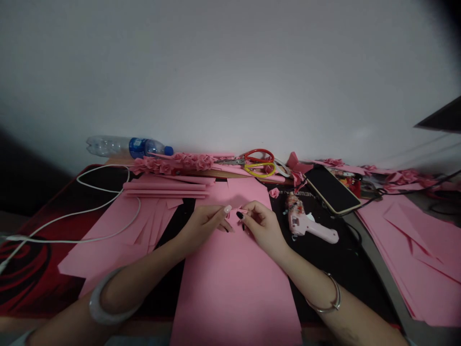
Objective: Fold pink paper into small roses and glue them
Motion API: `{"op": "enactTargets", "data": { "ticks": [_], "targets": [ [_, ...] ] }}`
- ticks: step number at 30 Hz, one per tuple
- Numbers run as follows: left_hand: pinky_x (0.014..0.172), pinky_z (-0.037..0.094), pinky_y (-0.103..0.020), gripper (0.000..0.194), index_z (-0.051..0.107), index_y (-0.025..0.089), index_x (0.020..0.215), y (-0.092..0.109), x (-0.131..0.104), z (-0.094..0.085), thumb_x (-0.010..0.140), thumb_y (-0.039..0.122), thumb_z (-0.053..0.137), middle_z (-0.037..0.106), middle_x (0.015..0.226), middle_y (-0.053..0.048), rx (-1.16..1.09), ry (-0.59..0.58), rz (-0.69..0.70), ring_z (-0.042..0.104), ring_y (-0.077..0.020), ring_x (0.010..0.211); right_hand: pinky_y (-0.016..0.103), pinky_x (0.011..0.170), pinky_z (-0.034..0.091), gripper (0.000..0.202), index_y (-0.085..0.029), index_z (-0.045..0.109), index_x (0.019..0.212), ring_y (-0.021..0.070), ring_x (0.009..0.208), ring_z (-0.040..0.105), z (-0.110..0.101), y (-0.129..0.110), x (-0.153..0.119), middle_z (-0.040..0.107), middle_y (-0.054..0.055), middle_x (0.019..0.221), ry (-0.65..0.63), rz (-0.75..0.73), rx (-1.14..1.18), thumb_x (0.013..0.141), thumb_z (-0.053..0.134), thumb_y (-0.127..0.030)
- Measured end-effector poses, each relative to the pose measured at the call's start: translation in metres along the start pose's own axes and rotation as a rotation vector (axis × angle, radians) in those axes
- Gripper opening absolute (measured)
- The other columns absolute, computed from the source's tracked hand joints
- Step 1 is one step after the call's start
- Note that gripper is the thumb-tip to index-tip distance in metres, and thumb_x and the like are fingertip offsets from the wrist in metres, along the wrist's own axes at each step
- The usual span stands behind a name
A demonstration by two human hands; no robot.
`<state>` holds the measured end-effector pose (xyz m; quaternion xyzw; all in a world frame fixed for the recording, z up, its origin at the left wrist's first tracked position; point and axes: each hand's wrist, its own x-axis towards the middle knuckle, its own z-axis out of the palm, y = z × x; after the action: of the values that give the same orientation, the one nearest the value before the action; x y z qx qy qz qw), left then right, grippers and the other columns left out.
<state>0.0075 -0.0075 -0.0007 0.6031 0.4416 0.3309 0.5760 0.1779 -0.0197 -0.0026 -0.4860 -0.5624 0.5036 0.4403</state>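
Observation:
Between my two hands is a small piece of folded pink paper (236, 211), mostly covered by the fingers. My left hand (211, 218) pinches it from the left with thumb and forefinger. From the right, my right hand (260, 221) grips the same piece, thumb on top. Both hands are just above a long pink paper sheet (236, 288). A small pink paper rose (274, 192) lies beyond my right hand. To the right of that hand rests a pink glue gun (313, 228) with a stained nozzle end.
Scissors (260, 163) with red and yellow handles lie at the back among paper roses (194, 162). Rolled pink paper tubes (165, 186), a plastic bottle (129, 146) and a white cable (90, 239) are on the left. A phone (333, 189) and stacked pink sheets (414, 259) lie right.

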Motion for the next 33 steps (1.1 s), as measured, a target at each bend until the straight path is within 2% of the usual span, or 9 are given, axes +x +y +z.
{"op": "enactTargets", "data": {
  "ticks": [7,18,25,33],
  "targets": [
    [0.057,0.053,-0.024,0.042,0.06,0.013,0.072,-0.0017,-0.0001,0.0006,0.087,0.048,0.044,0.069,0.06,-0.005,-0.066,0.021,-0.011,0.066,-0.0148,0.057,0.02,0.042,0.034,0.013,-0.018,0.053,0.076,0.0082,0.045,0.044,-0.0004,0.001,0.0003,0.056,-0.003,0.058,-0.005,-0.001,0.05,0.078,0.061,-0.028],
    [0.058,0.052,-0.023,0.033,0.064,0.012,0.08,-0.0012,0.0003,-0.0012,0.089,0.037,0.043,0.066,0.06,-0.003,0.034,-0.017,0.058,0.063,-0.0129,0.057,0.02,0.042,0.033,0.015,-0.017,0.054,0.075,0.008,0.044,0.044,-0.0001,-0.0021,0.0007,0.056,-0.003,0.057,-0.003,0.007,0.057,0.077,0.061,-0.03],
    [0.057,0.05,-0.022,0.016,0.06,0.013,0.08,0.0019,0.0,0.0002,0.085,0.023,0.049,0.058,0.068,-0.001,0.083,-0.029,0.144,0.061,-0.0112,0.059,0.021,0.044,0.032,0.014,-0.017,0.053,0.074,0.0079,0.046,0.042,-0.0004,-0.0033,0.0006,0.053,-0.003,0.056,-0.019,-0.005,0.033,0.079,0.059,-0.029],
    [0.061,0.048,-0.022,0.015,0.053,0.016,0.081,0.0011,-0.0016,-0.0007,0.089,0.024,0.042,0.055,0.074,0.001,0.093,-0.11,0.167,0.061,-0.0107,0.064,0.02,0.045,0.033,0.018,-0.017,0.053,0.077,0.0082,0.046,0.043,-0.0006,-0.0035,0.0004,0.053,-0.004,0.055,-0.098,-0.004,0.066,0.079,0.059,-0.033]
  ]
}}
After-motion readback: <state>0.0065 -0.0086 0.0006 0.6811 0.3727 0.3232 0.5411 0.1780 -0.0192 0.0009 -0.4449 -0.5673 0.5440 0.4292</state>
